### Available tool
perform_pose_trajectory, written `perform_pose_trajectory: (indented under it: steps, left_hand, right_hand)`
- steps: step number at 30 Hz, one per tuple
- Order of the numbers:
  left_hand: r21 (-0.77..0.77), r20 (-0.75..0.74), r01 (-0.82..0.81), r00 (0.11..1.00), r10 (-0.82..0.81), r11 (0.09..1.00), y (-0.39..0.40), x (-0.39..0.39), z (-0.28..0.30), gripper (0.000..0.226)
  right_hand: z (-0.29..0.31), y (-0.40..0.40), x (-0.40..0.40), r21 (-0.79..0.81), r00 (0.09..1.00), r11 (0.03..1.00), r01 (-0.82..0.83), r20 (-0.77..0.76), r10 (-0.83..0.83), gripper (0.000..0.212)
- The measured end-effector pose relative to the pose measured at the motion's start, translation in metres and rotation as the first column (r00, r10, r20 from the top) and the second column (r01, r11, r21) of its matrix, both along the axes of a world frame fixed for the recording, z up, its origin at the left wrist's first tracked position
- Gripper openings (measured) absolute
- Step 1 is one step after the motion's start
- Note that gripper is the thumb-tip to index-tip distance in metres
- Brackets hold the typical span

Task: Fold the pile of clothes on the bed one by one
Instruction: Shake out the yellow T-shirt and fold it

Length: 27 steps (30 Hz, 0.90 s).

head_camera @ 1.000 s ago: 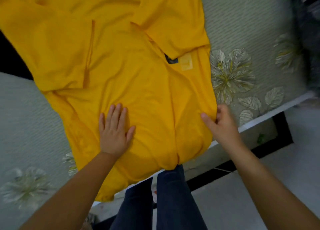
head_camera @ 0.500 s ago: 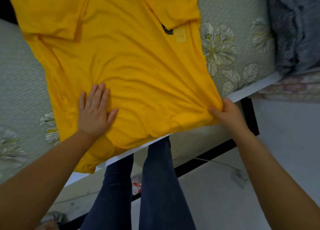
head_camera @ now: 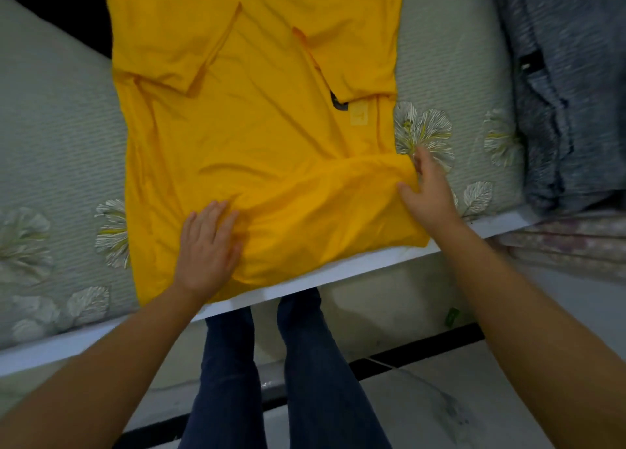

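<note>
- On bed [head_camera: 50, 150]: yellow shirt [head_camera: 257, 144], dark neck label [head_camera: 338, 103] unreadable
- Left hand [head_camera: 206, 249] flat, pressing hem near mattress edge
- Right hand [head_camera: 428, 191] pinches shirt's side edge

shirt [head_camera: 257, 137] on bed [head_camera: 61, 150], blanket [head_camera: 569, 93] right

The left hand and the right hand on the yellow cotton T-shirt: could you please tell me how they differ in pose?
The left hand lies flat, palm down, fingers straight, pressing the yellow cotton T-shirt well inside its lower part. The right hand sits at the shirt's right edge, thumb and fingers pinching a raised fold, partly over the floral mattress. Both touch the shirt's hem end.
</note>
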<state>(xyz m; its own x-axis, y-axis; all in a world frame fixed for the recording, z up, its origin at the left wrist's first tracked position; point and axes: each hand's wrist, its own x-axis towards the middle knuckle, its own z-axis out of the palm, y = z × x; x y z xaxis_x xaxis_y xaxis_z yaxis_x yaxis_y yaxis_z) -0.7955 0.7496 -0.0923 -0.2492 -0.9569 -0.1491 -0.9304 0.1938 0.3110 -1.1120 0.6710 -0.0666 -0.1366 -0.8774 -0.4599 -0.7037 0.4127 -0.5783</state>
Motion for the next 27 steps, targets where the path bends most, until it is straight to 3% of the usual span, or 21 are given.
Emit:
perform_pose_trajectory:
  steps: [2, 3, 5, 6, 7, 9, 12, 16, 18, 20, 24, 27]
  left_hand:
    - [-0.102, -0.020, 0.099, 0.995, -0.102, 0.990, 0.025, -0.010, -0.002, 0.038]
    - [-0.120, -0.023, 0.144, 0.989, -0.148, 0.982, 0.038, -0.013, -0.005, 0.038]
    - [-0.088, 0.039, 0.185, 0.982, -0.182, 0.979, 0.058, -0.020, -0.009, 0.033]
    - [-0.027, 0.092, 0.167, 0.982, -0.164, 0.986, 0.063, -0.022, -0.009, 0.046]
    - [0.038, 0.133, 0.147, 0.980, -0.151, 0.988, 0.066, -0.025, -0.010, 0.065]
    - [0.128, 0.169, 0.056, 0.983, -0.077, 0.990, 0.063, -0.029, -0.010, 0.083]
    - [0.130, 0.174, -0.040, 0.985, 0.017, 0.991, 0.054, -0.033, -0.011, 0.079]
    - [0.121, 0.112, -0.132, 0.987, 0.118, 0.984, 0.050, -0.040, -0.010, 0.079]
    - [0.158, 0.102, -0.187, 0.980, 0.172, 0.970, 0.052, -0.045, -0.006, 0.077]
    - [0.178, 0.091, -0.225, 0.973, 0.211, 0.958, 0.054, -0.051, -0.004, 0.073]
    - [0.060, 0.093, -0.162, 0.983, 0.156, 0.985, 0.058, -0.064, -0.002, 0.071]
    - [0.014, 0.123, -0.036, 0.992, 0.034, 0.999, 0.066, -0.081, -0.003, 0.077]
  right_hand:
    - [0.008, 0.023, -0.004, -0.106, 0.937, 0.957, -0.271, -0.258, 0.236, 0.062]
    - [0.008, 0.037, -0.007, -0.139, 0.853, 0.884, -0.447, -0.365, 0.374, 0.059]
    - [0.006, 0.065, -0.011, -0.098, 0.617, 0.680, -0.727, -0.527, 0.584, 0.051]
    - [0.003, 0.075, -0.013, -0.028, 0.483, 0.575, -0.818, -0.576, 0.659, 0.050]
    - [-0.001, 0.082, -0.015, 0.045, 0.384, 0.506, -0.861, -0.596, 0.706, 0.051]
    - [-0.011, 0.082, -0.019, 0.105, 0.301, 0.453, -0.885, -0.613, 0.731, 0.054]
    - [-0.028, 0.058, -0.024, -0.012, 0.272, 0.356, -0.934, -0.669, 0.691, 0.043]
    - [-0.024, 0.036, -0.025, -0.001, 0.122, 0.154, -0.988, -0.615, 0.779, 0.041]
    - [-0.018, 0.038, -0.027, -0.001, 0.108, 0.127, -0.992, -0.533, 0.839, 0.045]
    - [-0.011, 0.041, -0.025, -0.009, 0.164, 0.182, -0.983, -0.474, 0.865, 0.047]
    - [0.005, 0.035, -0.007, -0.174, 0.379, 0.338, -0.925, -0.357, 0.854, 0.028]
    - [0.026, 0.015, 0.009, -0.286, 0.579, 0.515, -0.808, -0.225, 0.784, 0.010]
